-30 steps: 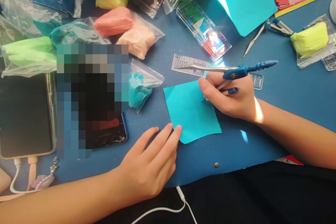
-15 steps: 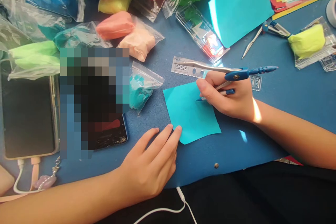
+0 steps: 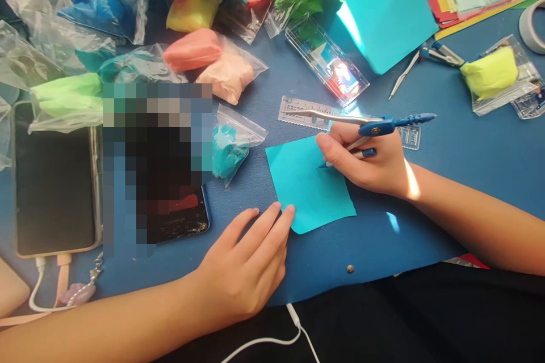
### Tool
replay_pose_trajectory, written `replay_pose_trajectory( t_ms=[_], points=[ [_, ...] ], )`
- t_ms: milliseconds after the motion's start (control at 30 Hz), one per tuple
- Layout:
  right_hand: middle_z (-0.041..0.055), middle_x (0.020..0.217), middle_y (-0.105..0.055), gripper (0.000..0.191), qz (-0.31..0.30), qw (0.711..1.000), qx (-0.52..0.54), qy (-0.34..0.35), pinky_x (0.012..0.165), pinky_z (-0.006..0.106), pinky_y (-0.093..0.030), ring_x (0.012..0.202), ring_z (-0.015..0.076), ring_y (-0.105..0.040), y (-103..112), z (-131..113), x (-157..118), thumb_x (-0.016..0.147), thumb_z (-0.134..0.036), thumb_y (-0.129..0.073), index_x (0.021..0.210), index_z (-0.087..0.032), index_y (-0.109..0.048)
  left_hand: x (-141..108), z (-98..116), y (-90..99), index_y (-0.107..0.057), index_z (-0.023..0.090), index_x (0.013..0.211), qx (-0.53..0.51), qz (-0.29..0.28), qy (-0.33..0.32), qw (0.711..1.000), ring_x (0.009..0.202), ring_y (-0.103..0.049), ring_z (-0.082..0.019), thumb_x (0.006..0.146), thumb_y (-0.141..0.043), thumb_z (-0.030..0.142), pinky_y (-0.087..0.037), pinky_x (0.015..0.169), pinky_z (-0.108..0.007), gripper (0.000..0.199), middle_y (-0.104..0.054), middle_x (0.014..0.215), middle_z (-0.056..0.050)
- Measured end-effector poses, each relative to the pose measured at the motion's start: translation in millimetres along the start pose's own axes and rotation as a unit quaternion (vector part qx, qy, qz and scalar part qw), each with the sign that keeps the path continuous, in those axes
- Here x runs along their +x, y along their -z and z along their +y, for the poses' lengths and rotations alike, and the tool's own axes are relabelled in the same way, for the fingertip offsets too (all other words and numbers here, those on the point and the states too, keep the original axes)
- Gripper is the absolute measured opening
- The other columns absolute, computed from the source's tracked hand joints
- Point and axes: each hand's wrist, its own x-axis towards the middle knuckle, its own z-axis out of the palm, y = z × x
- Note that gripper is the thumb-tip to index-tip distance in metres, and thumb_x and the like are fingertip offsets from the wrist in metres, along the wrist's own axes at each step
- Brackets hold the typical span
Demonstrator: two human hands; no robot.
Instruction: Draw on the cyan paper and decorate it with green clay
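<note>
A square of turquoise paper lies on the blue table. My left hand rests palm down with fingers spread, two fingertips on the paper's lower left edge. My right hand is closed round a blue and silver compass, over the paper's upper right part. One compass leg points left in the air; the other end, with a blue tip, meets the paper near its middle. Partly under the compass and my right hand lies a clear stencil ruler.
Bagged clay, including an orange piece and a teal piece, spreads over the left and back. A phone lies at left. A clear case, another compass, yellow clay and white tape lie behind and right.
The view has shifted slightly, so the background items sit a little differently. My right hand and the compass appear slightly further left, the compass leg tilted a bit differently. My left hand stays in place.
</note>
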Motion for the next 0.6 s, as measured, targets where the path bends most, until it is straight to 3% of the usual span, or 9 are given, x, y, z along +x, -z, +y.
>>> replay_pose_trajectory(
  t_ms=[600],
  points=[
    [-0.0066,0.051,-0.032,0.041,0.007,1.0,-0.008,0.007,0.044,0.026,-0.026,0.044,0.0055,-0.029,-0.8,0.2,-0.6,0.093,-0.01,-0.052,0.058,-0.021,-0.032,-1.9,-0.5,-0.3,-0.068,-0.001,0.099,-0.007,-0.006,-0.001,1.0,0.106,-0.067,-0.031,0.093,-0.05,0.006,-0.046,0.086,-0.044,0.02,-0.073,0.113,-0.019]
  ],
)
